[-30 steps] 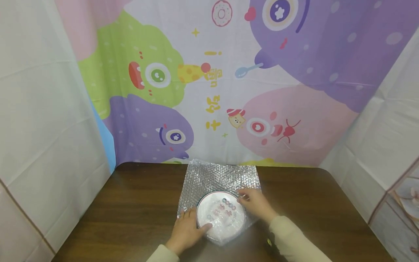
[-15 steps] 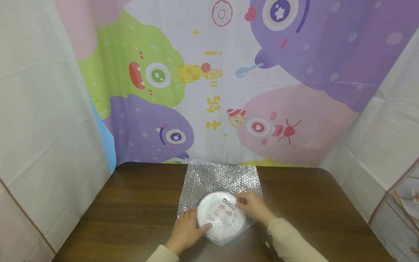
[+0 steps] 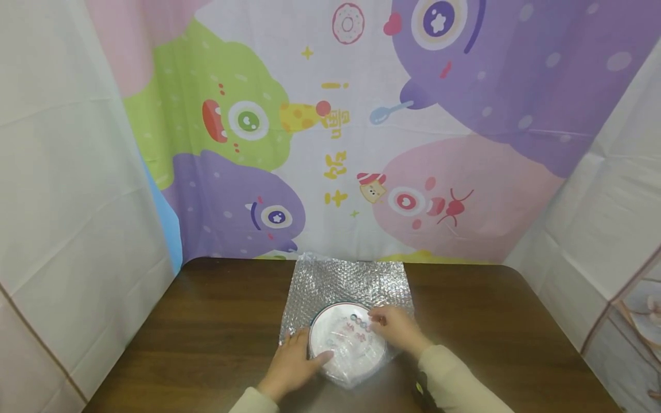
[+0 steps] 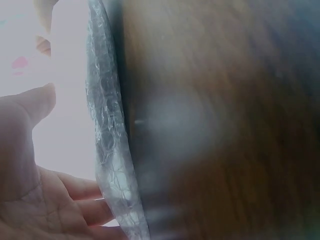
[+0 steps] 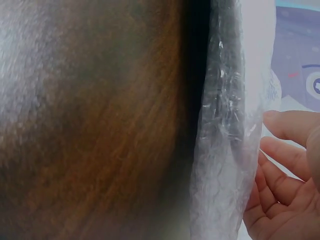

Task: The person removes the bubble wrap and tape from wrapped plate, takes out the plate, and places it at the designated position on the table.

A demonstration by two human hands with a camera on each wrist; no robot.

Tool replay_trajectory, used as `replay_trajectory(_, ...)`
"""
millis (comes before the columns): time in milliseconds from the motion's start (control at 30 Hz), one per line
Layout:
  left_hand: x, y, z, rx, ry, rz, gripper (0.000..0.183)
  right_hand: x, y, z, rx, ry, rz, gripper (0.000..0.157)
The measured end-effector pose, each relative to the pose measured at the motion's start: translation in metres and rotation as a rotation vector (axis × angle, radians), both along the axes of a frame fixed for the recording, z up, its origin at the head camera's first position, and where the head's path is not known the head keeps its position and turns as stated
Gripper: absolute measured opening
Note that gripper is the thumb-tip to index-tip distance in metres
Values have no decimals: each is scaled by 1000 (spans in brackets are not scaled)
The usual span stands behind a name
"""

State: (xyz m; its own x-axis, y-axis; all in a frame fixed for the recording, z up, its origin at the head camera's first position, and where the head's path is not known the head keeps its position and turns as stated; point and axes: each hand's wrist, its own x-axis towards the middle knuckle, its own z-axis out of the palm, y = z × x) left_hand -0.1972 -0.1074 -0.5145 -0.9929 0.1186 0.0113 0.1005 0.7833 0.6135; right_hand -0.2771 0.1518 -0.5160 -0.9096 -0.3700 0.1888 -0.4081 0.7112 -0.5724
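Desk [image 3: 217, 321] lies beneath left hand [image 3: 291, 361] and right hand [image 3: 397, 328].
Bubble wrap [image 3: 351, 279] extends beyond both; film-covered plate [image 3: 338, 338] sits between them. Left: released, fingers extended along plate's side, thumb over rim. Right: fingers bent at far-right rim; cannot tell whether pinching.

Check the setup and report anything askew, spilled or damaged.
The backdrop hangs sideways: its monsters and yellow lettering lie turned on their sides. No spill or break is visible on the table or plate.

Left grip [image 3: 290, 365] spread, right grip [image 3: 396, 327] curled
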Motion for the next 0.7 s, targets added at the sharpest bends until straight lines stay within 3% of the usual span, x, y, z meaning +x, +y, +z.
replay_trajectory(333,0,-6,2,63,-38,-8,75,0,1,-1,-16,-34,-28,29)
replay_trajectory(700,-2,-11,-2,51,-15,-41,71,1,9,4,-93,-18,28,29)
